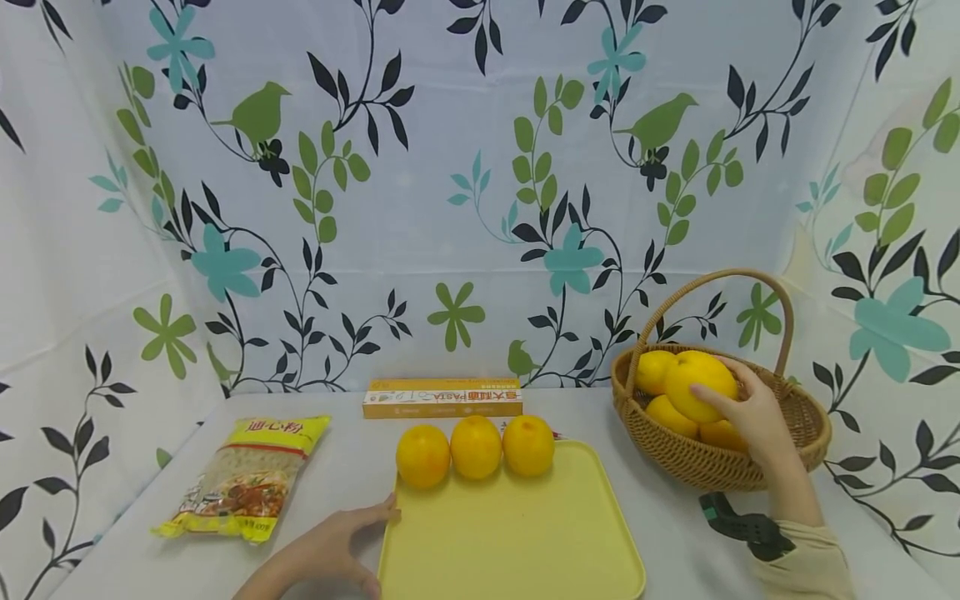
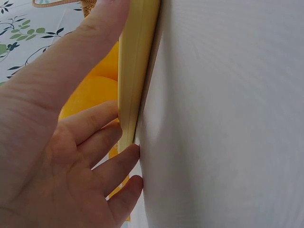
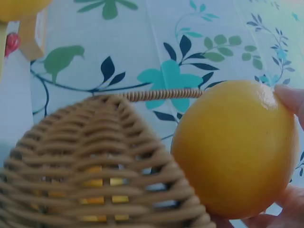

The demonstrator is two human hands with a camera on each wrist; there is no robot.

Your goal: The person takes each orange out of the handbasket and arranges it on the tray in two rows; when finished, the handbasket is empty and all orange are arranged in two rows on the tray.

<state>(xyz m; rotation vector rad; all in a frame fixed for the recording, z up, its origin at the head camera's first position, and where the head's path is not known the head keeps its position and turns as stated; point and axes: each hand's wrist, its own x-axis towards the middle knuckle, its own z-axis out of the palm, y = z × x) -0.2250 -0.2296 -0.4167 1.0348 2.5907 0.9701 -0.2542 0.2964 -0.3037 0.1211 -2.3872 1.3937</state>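
Observation:
A yellow-orange fruit (image 1: pixel 701 386) is gripped between the thumb and fingers of my right hand (image 1: pixel 757 414), over the wicker basket (image 1: pixel 693 467). In the right wrist view the fruit (image 3: pixel 235 149) fills the right side, with fingertips around it beside the basket's woven wall (image 3: pixel 90 166). More yellow fruits (image 1: pixel 670 416) lie in the basket. My left hand (image 1: pixel 330 546) touches the left edge of the yellow tray (image 1: pixel 517 533) with spread fingers; the left wrist view shows this hand (image 2: pixel 71 156) against the tray's side (image 2: pixel 135 61). Three oranges (image 1: pixel 476 447) sit in a row at the tray's back edge.
A bag of pasta (image 1: pixel 251 475) lies on the white table (image 1: pixel 187 575) at the left. Behind the oranges is an orange-and-white pasta box (image 1: pixel 442 398). The basket's tall handle (image 1: pixel 738 273) arches over it, and a patterned cloth (image 1: pixel 450 208) hangs behind the table.

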